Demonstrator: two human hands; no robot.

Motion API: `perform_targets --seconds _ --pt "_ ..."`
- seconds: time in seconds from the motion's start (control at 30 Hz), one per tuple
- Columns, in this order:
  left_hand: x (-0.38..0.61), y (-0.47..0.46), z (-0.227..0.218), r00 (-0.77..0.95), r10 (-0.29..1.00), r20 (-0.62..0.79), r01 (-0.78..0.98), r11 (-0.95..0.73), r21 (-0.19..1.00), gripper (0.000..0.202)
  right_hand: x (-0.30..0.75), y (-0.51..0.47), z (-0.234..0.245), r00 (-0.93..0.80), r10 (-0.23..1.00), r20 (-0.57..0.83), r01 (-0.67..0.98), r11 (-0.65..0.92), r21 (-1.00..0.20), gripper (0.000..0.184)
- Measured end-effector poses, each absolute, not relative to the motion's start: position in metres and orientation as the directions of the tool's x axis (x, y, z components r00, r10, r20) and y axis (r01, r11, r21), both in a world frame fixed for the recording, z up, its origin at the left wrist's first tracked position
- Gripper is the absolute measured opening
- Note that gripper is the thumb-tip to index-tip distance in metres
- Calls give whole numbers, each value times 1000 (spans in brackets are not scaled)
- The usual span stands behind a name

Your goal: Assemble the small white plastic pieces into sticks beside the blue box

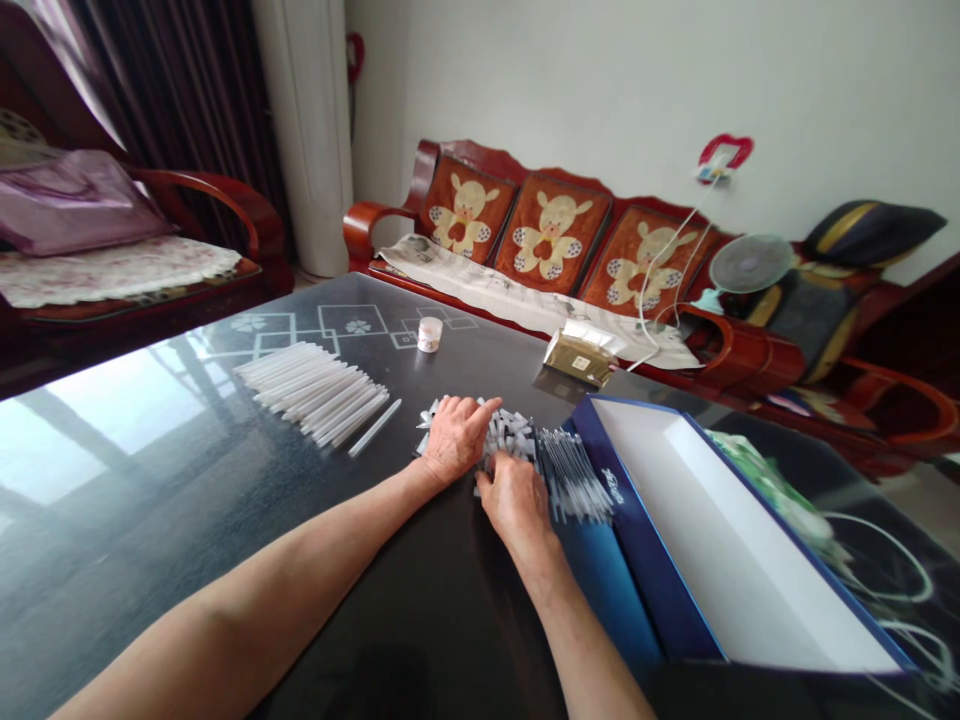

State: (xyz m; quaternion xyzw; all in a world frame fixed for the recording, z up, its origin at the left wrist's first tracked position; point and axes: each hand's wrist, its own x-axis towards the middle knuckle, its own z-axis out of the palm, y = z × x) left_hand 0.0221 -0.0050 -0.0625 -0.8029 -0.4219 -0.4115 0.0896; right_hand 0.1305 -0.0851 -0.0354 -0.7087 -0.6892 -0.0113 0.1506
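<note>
Beyond the far edge of the black glass tabletop (pixel 180 560), a red wooden sofa (pixel 551 235) is standing with animal-patterned cushions. Near the table's right edge, an open blue box (pixel 645 520) is lying with its white lining facing up, and a small logo on its rim is too small to read. Just left of it, a bundle of thin translucent sticks (pixel 574 475) is lying on the table, touching a heap of small white pieces (pixel 511 435). The left hand (pixel 454 438) is pressing flat with spread fingers on the heap's left side. The right hand (pixel 517 505) is curving over its near edge, though I cannot tell whether it is gripping anything. Farther left, white tubes (pixel 311 390) are lying in a fanned row beside one loose tube (pixel 373 428), while a brown packet (pixel 581 355) and a small white jar (pixel 430 334) are standing toward the far edge.
</note>
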Motion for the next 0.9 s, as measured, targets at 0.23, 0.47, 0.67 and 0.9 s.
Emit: perform_targets --seconds 0.23,0.47,0.67,0.9 --pt "22 -6 -63 319 585 746 750 -637 179 35 136 -83 -33 8 971 239 984 35 -177 14" --pt "23 -5 -64 337 560 757 730 -663 166 35 152 -80 -30 -71 974 216 984 103 -145 25" --pt "23 -6 -64 361 556 748 715 -680 161 35 175 -72 -26 -54 964 259 900 160 -405 21" --pt "25 -9 -62 396 501 769 653 -743 147 33 182 -60 -31 256 956 141 317 55 -947 20"
